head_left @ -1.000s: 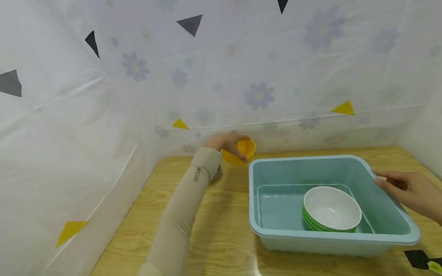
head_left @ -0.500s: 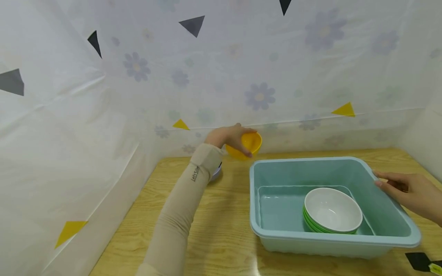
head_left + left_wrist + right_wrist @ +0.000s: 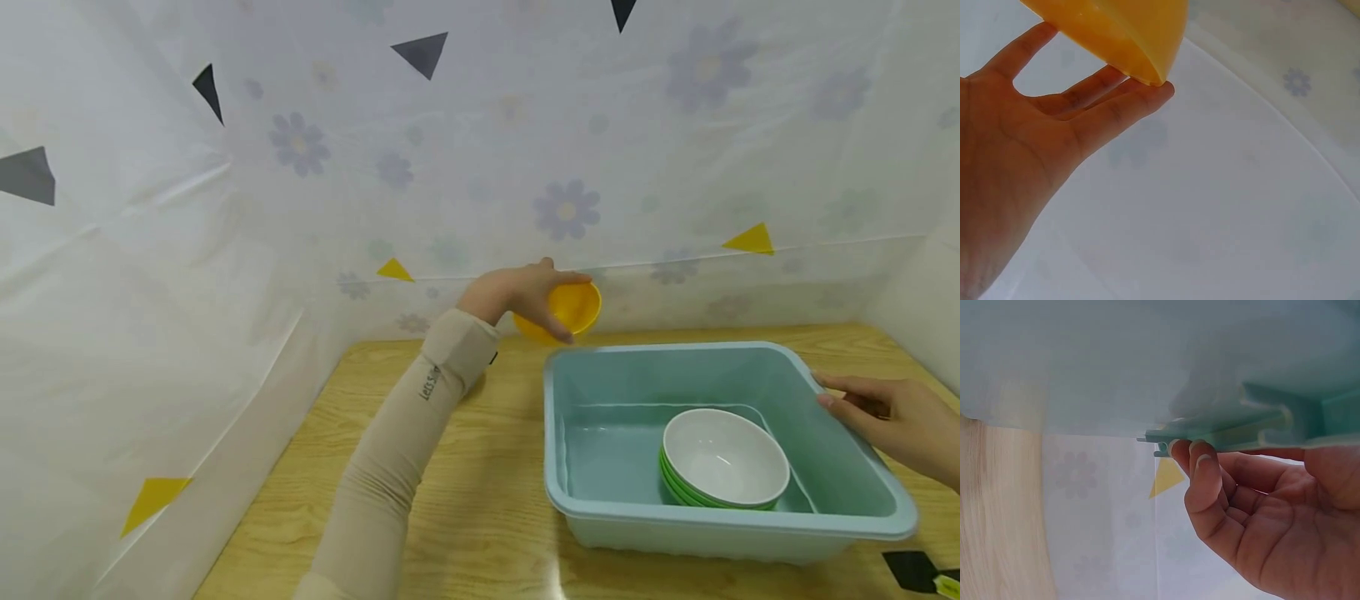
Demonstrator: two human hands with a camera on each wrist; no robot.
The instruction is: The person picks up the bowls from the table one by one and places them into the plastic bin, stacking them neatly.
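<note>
Yellow bowl [image 3: 563, 310] sits in my left hand [image 3: 517, 293], lifted clear of the desk [image 3: 480, 467] and held just above the far left corner of the pale blue tub [image 3: 577, 500]. My grip there is a grasp: thumb over the rim, fingers [image 3: 1116, 103] stretched along the underside, with the bowl tipped so its opening faces toward the tub. In the left wrist view the bowl's rim [image 3: 1147, 65] rests against my fingertips.

My right hand [image 3: 892, 421] is on the tub's right edge. In the right wrist view the fingers [image 3: 1200, 465] curl up under the lip of the tub [image 3: 1222, 437], so that grip is closed on the rim.

Inside the tub, near its front wall, lies a stack of bowls [image 3: 723, 458], white inside and green outside. A beige sleeve [image 3: 397, 467] covers my left forearm. Behind the desk hangs a white sheet [image 3: 480, 167] printed with flowers and triangles.
</note>
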